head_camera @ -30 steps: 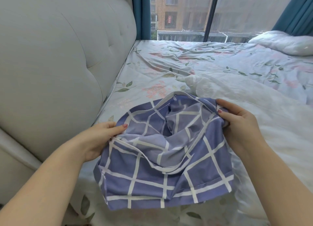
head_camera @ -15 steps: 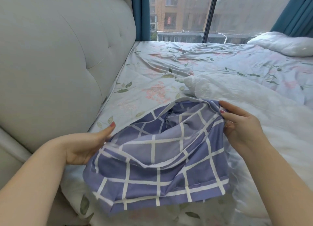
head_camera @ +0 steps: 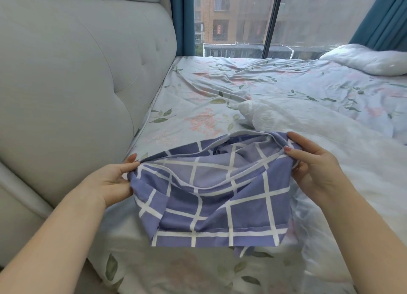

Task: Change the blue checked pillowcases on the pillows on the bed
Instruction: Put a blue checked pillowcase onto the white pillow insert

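Observation:
A blue checked pillowcase (head_camera: 215,203) with white grid lines hangs bunched between my hands above the bed, its mouth facing up and stretched wide. My left hand (head_camera: 112,181) pinches the left edge of the opening. My right hand (head_camera: 312,168) grips the right edge with its fingers curled into the cloth. A bare white pillow (head_camera: 330,153) lies on the bed just behind and to the right of the pillowcase. A second white pillow (head_camera: 365,59) rests at the far right by the window.
The bed carries a pale floral sheet (head_camera: 220,91), wrinkled in the middle. A grey padded headboard (head_camera: 77,84) runs along the left. A big window (head_camera: 286,18) with blue curtains closes off the far side.
Both hands have pulled apart, stretching the pillowcase mouth wider. The left hand now pinches the edge, where before its fingers lay straighter, and the cloth hangs flatter.

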Available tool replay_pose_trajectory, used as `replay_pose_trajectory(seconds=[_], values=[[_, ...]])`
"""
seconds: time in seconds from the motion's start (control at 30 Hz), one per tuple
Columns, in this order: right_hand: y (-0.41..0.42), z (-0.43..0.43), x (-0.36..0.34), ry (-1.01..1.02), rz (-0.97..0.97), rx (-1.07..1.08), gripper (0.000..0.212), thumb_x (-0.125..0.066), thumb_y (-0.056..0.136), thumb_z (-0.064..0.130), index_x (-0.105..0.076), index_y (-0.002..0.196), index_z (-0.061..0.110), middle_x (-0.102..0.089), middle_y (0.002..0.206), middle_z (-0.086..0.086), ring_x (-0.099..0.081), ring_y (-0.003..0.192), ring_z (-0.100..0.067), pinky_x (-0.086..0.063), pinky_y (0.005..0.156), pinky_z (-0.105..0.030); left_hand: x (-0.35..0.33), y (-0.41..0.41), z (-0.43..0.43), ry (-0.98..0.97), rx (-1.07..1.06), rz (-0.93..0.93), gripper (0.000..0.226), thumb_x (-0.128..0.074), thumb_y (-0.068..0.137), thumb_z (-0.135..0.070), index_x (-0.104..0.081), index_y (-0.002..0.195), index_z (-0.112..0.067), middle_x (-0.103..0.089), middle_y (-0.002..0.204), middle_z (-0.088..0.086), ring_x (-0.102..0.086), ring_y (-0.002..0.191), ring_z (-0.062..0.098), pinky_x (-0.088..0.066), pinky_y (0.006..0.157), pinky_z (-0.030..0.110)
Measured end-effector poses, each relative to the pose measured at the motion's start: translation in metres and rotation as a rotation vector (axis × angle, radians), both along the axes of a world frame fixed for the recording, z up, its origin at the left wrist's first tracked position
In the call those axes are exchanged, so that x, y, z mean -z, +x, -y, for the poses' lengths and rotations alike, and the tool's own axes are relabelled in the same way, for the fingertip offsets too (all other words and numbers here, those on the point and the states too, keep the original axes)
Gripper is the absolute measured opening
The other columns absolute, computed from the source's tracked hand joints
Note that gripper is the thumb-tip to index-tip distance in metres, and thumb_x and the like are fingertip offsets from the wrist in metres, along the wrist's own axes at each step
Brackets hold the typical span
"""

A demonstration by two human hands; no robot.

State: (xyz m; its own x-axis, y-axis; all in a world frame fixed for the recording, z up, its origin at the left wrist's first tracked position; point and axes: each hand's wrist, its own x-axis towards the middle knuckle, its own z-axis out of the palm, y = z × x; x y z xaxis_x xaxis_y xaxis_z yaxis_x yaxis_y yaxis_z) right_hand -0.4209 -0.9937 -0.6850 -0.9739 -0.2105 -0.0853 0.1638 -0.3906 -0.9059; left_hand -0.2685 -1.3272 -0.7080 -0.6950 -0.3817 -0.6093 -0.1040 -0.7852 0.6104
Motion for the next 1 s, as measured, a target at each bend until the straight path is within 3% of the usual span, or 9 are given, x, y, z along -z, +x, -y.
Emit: replay_pose_trajectory(seconds=[0.07, 0.17, 0.23, 0.37, 0.5, 0.63, 0.77, 0.93, 1.0], values=[[-0.001, -0.004, -0.002, -0.035, -0.001, 0.0, 0.033, -0.059, 0.084, -0.009, -0.069, 0.108, 0.011, -0.075, 0.091, -0.003, -0.071, 0.073, -0.016, -0.058, 0.064, -0.023, 0.001, 0.0, -0.001, -0.012, -0.021, 0.039, 0.018, -0.049, 0.098, 0.0, -0.062, 0.091, -0.01, -0.062, 0.096, 0.012, -0.069, 0.073, 0.025, -0.058, 0.086, 0.032], [-0.003, -0.01, -0.004, -0.065, -0.005, 0.023, 0.033, -0.06, 0.083, -0.007, -0.069, 0.108, 0.013, -0.075, 0.087, -0.001, -0.07, 0.071, -0.015, -0.055, 0.06, -0.022, -0.006, 0.005, -0.008, -0.034, 0.069, 0.029, 0.008, -0.064, 0.086, 0.006, -0.066, 0.092, 0.0, -0.066, 0.103, 0.016, -0.072, 0.059, 0.026, -0.06, 0.051, 0.04], [-0.005, -0.015, -0.004, -0.08, 0.002, 0.046, 0.034, -0.058, 0.084, -0.009, -0.068, 0.109, 0.012, -0.074, 0.081, 0.0, -0.069, 0.066, -0.014, -0.054, 0.057, -0.021, -0.009, 0.006, -0.013, -0.065, 0.151, 0.029, 0.019, -0.081, 0.065, 0.004, -0.073, 0.083, 0.003, -0.073, 0.089, 0.018, -0.072, 0.059, 0.026, -0.057, 0.044, 0.04], [-0.009, -0.02, 0.0, -0.04, -0.002, 0.046, 0.034, -0.055, 0.086, -0.011, -0.067, 0.107, 0.012, -0.073, 0.074, 0.002, -0.068, 0.062, -0.012, -0.053, 0.056, -0.019, -0.008, 0.005, -0.013, -0.087, 0.134, 0.003, 0.025, -0.057, 0.092, -0.012, -0.067, 0.114, -0.006, -0.074, 0.094, 0.013, -0.074, 0.069, 0.023, -0.061, 0.057, 0.042], [-0.014, -0.023, 0.008, 0.038, -0.037, 0.034, 0.038, -0.052, 0.083, -0.019, -0.068, 0.104, 0.009, -0.074, 0.078, -0.002, -0.07, 0.068, -0.014, -0.055, 0.062, -0.019, -0.006, 0.006, -0.009, -0.143, 0.157, -0.038, 0.029, -0.045, 0.099, -0.004, -0.068, 0.114, -0.012, -0.072, 0.108, 0.014, -0.075, 0.075, 0.023, -0.059, 0.069, 0.042], [-0.014, -0.026, 0.01, 0.119, -0.026, -0.01, 0.033, -0.053, 0.083, -0.019, -0.069, 0.098, 0.005, -0.075, 0.081, -0.006, -0.071, 0.072, -0.016, -0.058, 0.07, -0.019, -0.007, 0.005, -0.011, -0.332, 0.166, -0.019, 0.03, -0.047, 0.096, 0.003, -0.071, 0.106, -0.013, -0.075, 0.091, 0.01, -0.073, 0.066, 0.02, -0.061, 0.059, 0.032], [-0.011, -0.031, 0.011, 0.271, -0.029, -0.045, 0.028, -0.058, 0.081, -0.018, -0.07, 0.093, 0.004, -0.076, 0.079, -0.007, -0.072, 0.07, -0.016, -0.057, 0.061, -0.018, -0.01, 0.004, -0.011, -0.519, 0.115, -0.032, 0.022, -0.058, 0.091, 0.0, -0.072, 0.102, -0.014, -0.076, 0.074, 0.006, -0.071, 0.058, 0.015, -0.059, 0.053, 0.023], [-0.012, -0.043, 0.007, 0.368, -0.132, -0.014, 0.022, -0.07, 0.077, -0.006, -0.073, 0.094, 0.008, -0.076, 0.092, -0.013, -0.073, 0.078, -0.019, -0.057, 0.065, -0.021, -0.014, 0.009, -0.014, -0.627, 0.157, -0.079, 0.033, -0.068, 0.072, 0.0, -0.072, 0.102, -0.014, -0.076, 0.081, 0.009, -0.072, 0.064, 0.017, -0.058, 0.055, 0.023], [-0.01, -0.047, 0.003, 0.324, -0.18, -0.008, 0.03, -0.078, 0.066, 0.005, -0.073, 0.095, 0.008, -0.076, 0.091, -0.011, -0.072, 0.077, -0.017, -0.058, 0.067, -0.023, -0.014, 0.01, -0.015, -0.668, 0.139, -0.101, 0.038, -0.071, 0.066, -0.003, -0.073, 0.101, -0.015, -0.077, 0.084, 0.009, -0.072, 0.065, 0.015, -0.058, 0.057, 0.022]])
